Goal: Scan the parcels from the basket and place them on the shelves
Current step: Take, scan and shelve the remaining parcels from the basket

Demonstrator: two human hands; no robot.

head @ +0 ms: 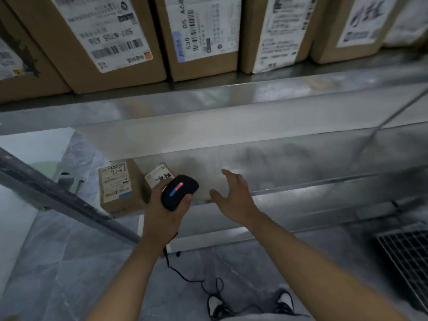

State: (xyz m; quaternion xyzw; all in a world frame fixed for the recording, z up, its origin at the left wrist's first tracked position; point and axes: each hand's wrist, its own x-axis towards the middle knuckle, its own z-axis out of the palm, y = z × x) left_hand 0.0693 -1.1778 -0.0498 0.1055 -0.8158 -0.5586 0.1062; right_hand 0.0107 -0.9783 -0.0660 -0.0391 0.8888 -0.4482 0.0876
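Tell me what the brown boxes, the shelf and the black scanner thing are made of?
The brown boxes look like plain matte cardboard with white paper labels stuck on. The shelf seems to be bare metal, grey with a dull sheen that catches the light. The scanner in the left hand looks like smooth black plastic with a glowing red and blue strip, though I can't be certain.

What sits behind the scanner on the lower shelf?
Right behind the scanner, gripped by the left hand, stands a small labelled parcel, partly hidden by it. A larger box stands beside that parcel.
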